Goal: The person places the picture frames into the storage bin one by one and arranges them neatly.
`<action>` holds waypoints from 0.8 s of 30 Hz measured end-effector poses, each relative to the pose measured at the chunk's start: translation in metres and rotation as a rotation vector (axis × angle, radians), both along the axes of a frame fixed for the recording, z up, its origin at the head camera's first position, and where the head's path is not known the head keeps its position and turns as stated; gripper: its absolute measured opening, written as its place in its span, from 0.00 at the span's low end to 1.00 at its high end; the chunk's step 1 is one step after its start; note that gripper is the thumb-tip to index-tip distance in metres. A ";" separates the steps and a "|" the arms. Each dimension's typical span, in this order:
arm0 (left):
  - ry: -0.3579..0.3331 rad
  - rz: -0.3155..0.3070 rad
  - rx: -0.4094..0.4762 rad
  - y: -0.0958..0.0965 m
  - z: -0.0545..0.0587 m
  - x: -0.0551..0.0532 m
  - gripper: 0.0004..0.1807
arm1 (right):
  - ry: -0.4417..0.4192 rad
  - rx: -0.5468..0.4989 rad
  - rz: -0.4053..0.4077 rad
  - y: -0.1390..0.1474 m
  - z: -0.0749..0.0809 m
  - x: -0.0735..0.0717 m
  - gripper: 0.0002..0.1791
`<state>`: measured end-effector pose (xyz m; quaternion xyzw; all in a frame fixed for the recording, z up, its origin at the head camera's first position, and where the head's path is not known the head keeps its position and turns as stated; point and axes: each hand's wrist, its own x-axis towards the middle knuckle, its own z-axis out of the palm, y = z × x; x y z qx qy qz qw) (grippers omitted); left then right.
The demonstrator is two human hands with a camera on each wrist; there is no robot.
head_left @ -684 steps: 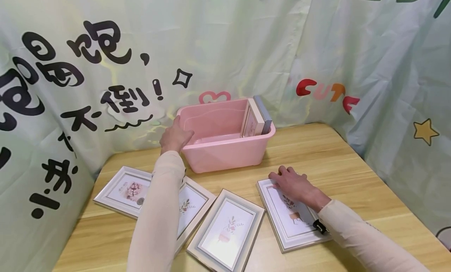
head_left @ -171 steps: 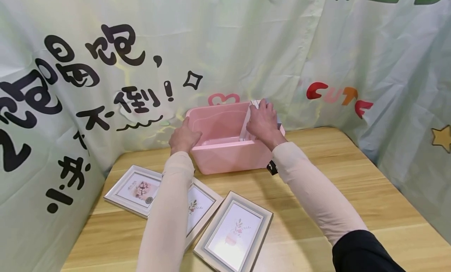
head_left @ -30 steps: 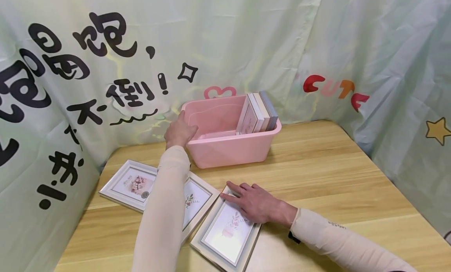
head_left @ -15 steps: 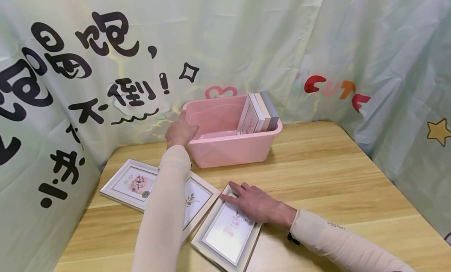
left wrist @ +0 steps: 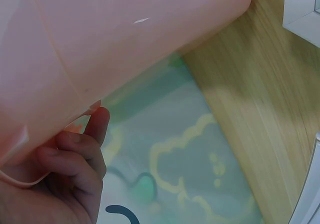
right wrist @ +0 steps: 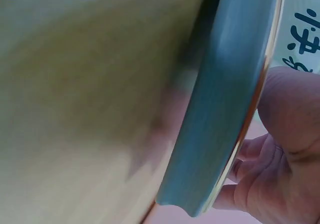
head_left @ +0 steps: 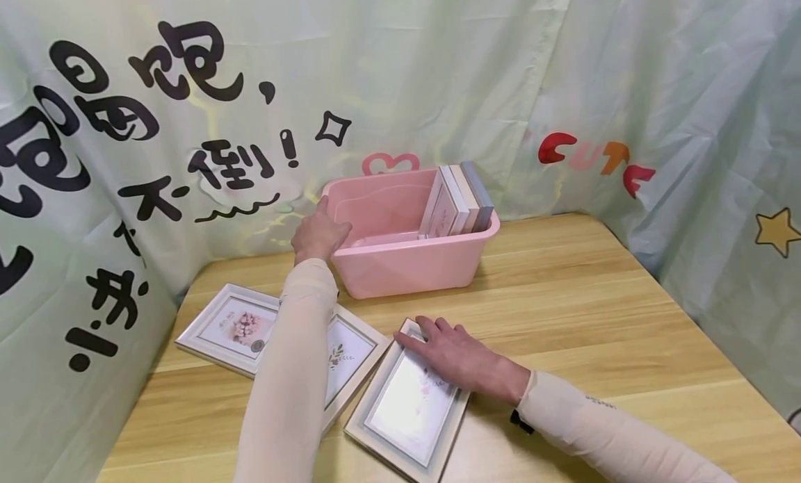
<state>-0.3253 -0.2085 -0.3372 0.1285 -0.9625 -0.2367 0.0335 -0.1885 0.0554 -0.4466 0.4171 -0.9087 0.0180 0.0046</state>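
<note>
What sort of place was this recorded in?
Probably a small indoor tabletop set: printed cloth with cartoonish lettering hangs around a wood-grain table, where picture frames lie in front of a pink bin.

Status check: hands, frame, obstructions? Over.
Left hand holding pink bin. Right hand gripping picture frame. Neighbouring frame close on its left. Three standing frames in bin's right end.

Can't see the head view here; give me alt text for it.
The right hand grips a picture frame at a wooden table; the left hand holds the left end of a pink bin. Three frames stand in the bin's right end, and two more frames lie on the table.
</note>
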 end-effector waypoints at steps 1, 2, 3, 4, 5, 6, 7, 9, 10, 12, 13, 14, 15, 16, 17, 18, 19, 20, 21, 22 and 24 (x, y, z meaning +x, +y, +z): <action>0.000 -0.001 0.000 0.000 0.000 0.000 0.46 | 0.001 -0.009 0.003 0.001 0.001 -0.001 0.37; -0.002 -0.001 -0.001 0.000 0.000 0.000 0.46 | 0.002 -0.017 0.009 0.001 0.003 -0.001 0.37; -0.004 -0.001 -0.001 0.000 0.000 0.000 0.46 | 0.010 -0.019 0.016 0.002 0.004 -0.002 0.37; -0.005 -0.002 -0.001 0.000 0.000 0.000 0.46 | 0.021 -0.021 0.021 0.002 0.005 -0.003 0.36; -0.007 -0.003 -0.001 0.000 0.000 0.000 0.46 | 0.029 -0.025 0.024 0.002 0.006 -0.004 0.36; -0.008 -0.004 0.001 0.000 0.000 0.000 0.46 | 0.034 -0.031 0.026 0.003 0.007 -0.004 0.36; -0.008 -0.004 0.001 0.000 0.000 0.000 0.46 | 0.038 -0.036 0.025 0.003 0.007 -0.005 0.35; -0.010 -0.004 0.001 0.000 0.001 0.000 0.46 | 0.027 -0.050 0.013 0.004 0.008 -0.006 0.35; -0.011 -0.004 0.003 0.000 0.001 0.000 0.46 | 0.008 -0.063 0.003 0.004 0.008 -0.007 0.34; -0.009 -0.004 0.003 0.000 0.001 0.001 0.46 | -0.036 -0.086 -0.019 0.005 0.008 -0.007 0.33; -0.008 -0.004 0.004 -0.001 0.001 0.001 0.46 | -0.056 -0.092 -0.030 0.005 0.007 -0.007 0.33; -0.008 -0.005 0.004 -0.001 0.001 0.001 0.46 | -0.073 -0.099 -0.042 0.005 0.007 -0.007 0.33; -0.006 -0.005 0.005 -0.001 0.001 0.001 0.46 | -0.086 -0.101 -0.052 0.005 0.007 -0.007 0.34; -0.006 -0.005 0.004 0.000 0.001 0.001 0.46 | -0.096 -0.102 -0.063 0.004 0.008 -0.006 0.35; -0.005 -0.005 0.004 0.000 0.001 0.001 0.46 | -0.098 -0.101 -0.072 0.004 0.008 -0.006 0.38; -0.004 -0.006 0.004 0.000 0.001 0.001 0.46 | -0.098 -0.096 -0.080 0.003 0.008 -0.005 0.41; -0.004 -0.006 0.004 0.000 0.001 0.000 0.46 | -0.096 -0.091 -0.087 0.003 0.008 -0.005 0.44; -0.004 -0.006 0.004 0.000 0.001 0.000 0.46 | -0.091 -0.089 -0.092 0.002 0.008 -0.004 0.47; -0.005 -0.006 0.005 0.000 0.001 0.000 0.46 | -0.088 -0.087 -0.095 0.002 0.008 -0.004 0.49; -0.007 -0.006 0.005 0.000 0.001 0.000 0.46 | -0.083 -0.087 -0.099 0.001 0.008 -0.004 0.50; -0.009 -0.006 0.008 0.000 0.001 0.000 0.46 | -0.070 -0.088 -0.101 0.001 0.009 -0.003 0.51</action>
